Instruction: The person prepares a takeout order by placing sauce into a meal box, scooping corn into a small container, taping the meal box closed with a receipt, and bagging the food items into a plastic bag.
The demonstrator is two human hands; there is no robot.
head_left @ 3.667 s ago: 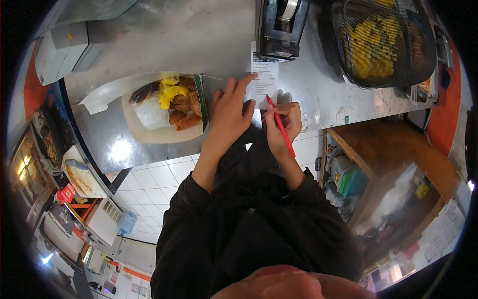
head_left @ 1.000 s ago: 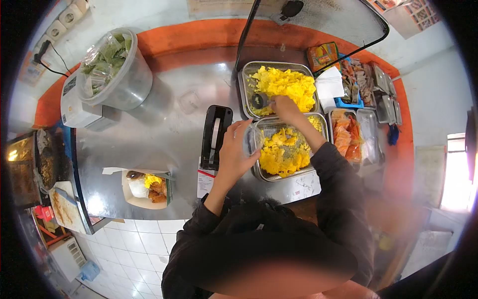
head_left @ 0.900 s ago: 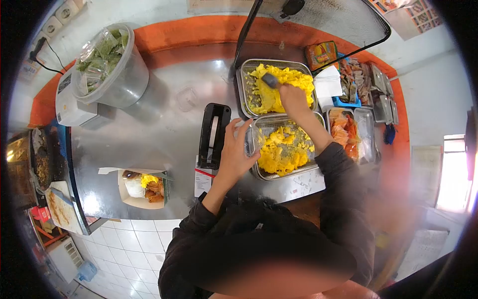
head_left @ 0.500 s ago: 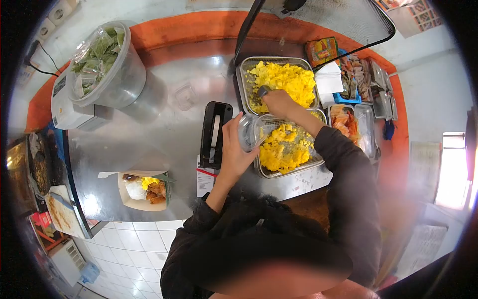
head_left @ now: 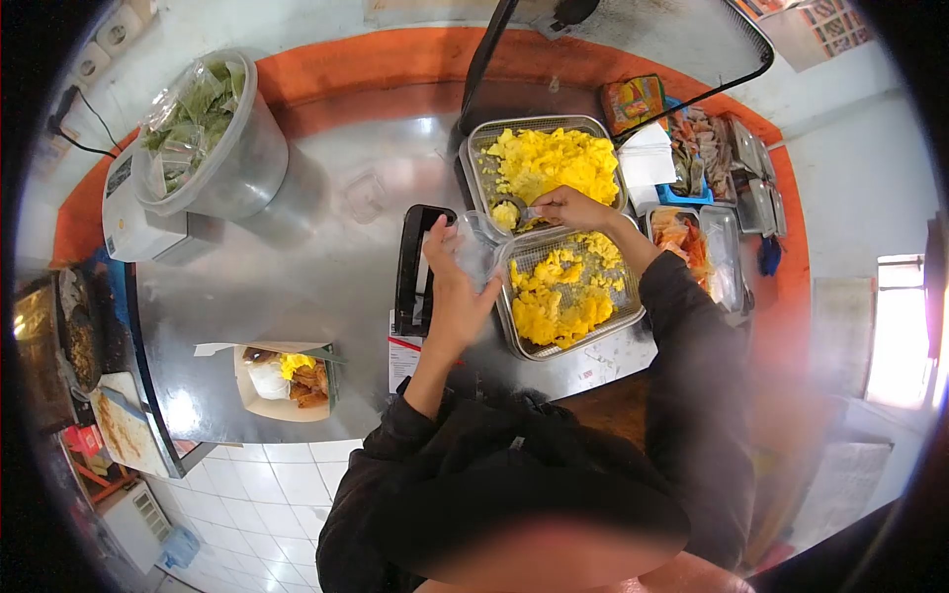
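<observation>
My left hand (head_left: 457,294) holds a clear plastic cup (head_left: 478,247), tilted beside the left edges of two metal mesh trays. My right hand (head_left: 576,210) grips the handle of a small round scoop (head_left: 507,213) with yellow scrambled egg in it, close to the cup's rim. Yellow egg (head_left: 554,163) fills much of the upper tray (head_left: 474,163). Beneath my right forearm, the lower tray (head_left: 583,348) carries a looser spread of egg (head_left: 560,308). A black tape dispenser (head_left: 415,296) lies just left of my left hand.
A food box (head_left: 287,407) with rice, egg and meat stands on the steel counter (head_left: 198,326). At the back left is a tub of leaves (head_left: 267,148). Napkins (head_left: 647,158), a blue basket (head_left: 692,196) and clear containers (head_left: 727,252) are at the right.
My right hand has drawn back from the upper tray, and the scoop, now holding egg, is beside the cup. The cup has tilted and shifted slightly left with my left hand.
</observation>
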